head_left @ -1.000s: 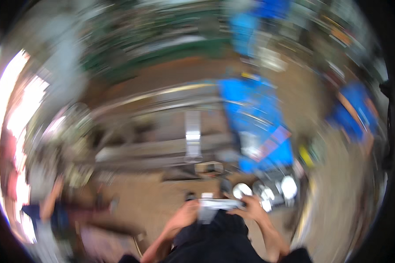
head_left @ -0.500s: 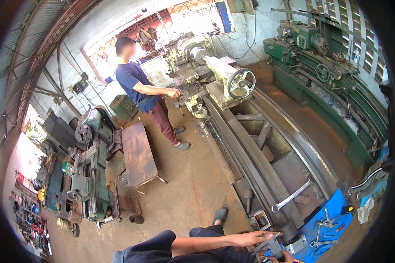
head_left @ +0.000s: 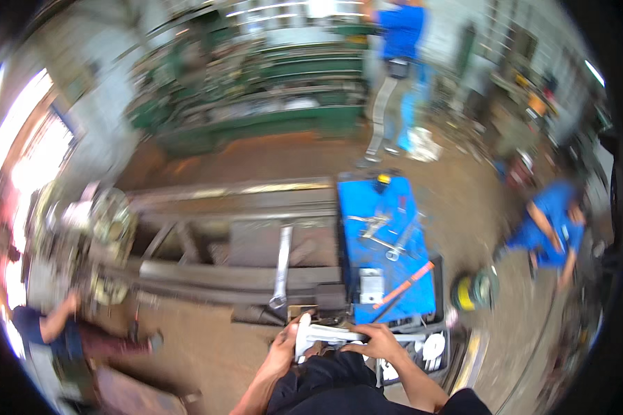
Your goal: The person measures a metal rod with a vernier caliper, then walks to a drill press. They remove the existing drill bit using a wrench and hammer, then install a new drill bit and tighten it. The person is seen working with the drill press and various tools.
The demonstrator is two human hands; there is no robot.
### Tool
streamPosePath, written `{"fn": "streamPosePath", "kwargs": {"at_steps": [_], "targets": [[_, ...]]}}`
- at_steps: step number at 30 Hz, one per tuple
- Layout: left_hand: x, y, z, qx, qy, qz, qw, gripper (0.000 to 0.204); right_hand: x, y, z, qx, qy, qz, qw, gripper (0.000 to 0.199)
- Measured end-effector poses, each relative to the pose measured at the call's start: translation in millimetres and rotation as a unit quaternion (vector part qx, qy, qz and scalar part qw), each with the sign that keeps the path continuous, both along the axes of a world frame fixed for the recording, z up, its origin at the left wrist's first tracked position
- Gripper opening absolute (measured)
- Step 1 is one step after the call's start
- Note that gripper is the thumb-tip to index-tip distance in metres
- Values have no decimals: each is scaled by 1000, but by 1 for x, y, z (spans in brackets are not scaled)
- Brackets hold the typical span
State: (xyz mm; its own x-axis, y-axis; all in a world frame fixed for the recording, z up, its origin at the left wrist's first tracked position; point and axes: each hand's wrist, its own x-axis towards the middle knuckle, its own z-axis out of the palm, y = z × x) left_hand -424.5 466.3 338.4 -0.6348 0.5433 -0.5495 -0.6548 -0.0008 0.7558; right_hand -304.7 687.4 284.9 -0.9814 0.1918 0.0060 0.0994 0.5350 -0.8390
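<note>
Evidently, the work is at a handling stage: the caliper-like tool (head_left: 329, 335) is already taken up in both hands, lying roughly crosswise just in front of the person's body and beside the near edge of the machine bed (head_left: 221, 275). The left hand (head_left: 282, 348) is closed about the broad, pale end of the tool; the right hand (head_left: 382, 342) grips the opposite end, thumb and fingers curled over it. No workpiece is seen between the tool's arms. Whether its setting is finished cannot be told, for blur and fingers hide the detail; what is left, as far as the view allows a judgement, is its release from the hands.

Containers, near to far. The dark case (head_left: 447, 346), open beside the right forearm, holds pale round pieces, partly covered by that arm. Directly beyond it, the blue sheet (head_left: 415, 301) carries a small metal block (head_left: 371, 285), an orange strip (head_left: 412, 279) laid aslant, a spanner (head_left: 377, 242) among other metal tools, and, near its far edge, a yellow-and-black object (head_left: 383, 180). The bucket (head_left: 488, 287) stands apart on the floor to the right; its contents are indistinct. A larger spanner (head_left: 282, 266) rests across the machine bed.
</note>
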Motion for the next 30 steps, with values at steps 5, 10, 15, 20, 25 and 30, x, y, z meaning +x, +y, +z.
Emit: {"fn": "streamPosePath", "kwargs": {"at_steps": [5, 10, 15, 20, 25, 30], "targets": [[-5, 31, -12, -158, 28, -54, 985, 53, 27, 11, -12, 8, 22, -108, 994, 47], [-24, 38, -16, -113, 227, -130, 959, 53, 35, 42, -57, -133, -58, -270, 952, 39], [-44, -6, -3, -130, 204, -45, 969, 45, 9, 93, -116, -151, -13, -417, 896, 39], [-45, -41, 8, -170, 232, -18, 958, 36, -31, 139, -180, -96, -56, -445, 888, 43], [-30, -63, 21, -157, 246, 29, 956, 29, -71, 163, -232, -67, -126, -437, 888, 43], [-15, -77, 28, -157, 260, 55, 951, 27, -91, 165, -261, -91, -128, -392, 906, 39]]}}
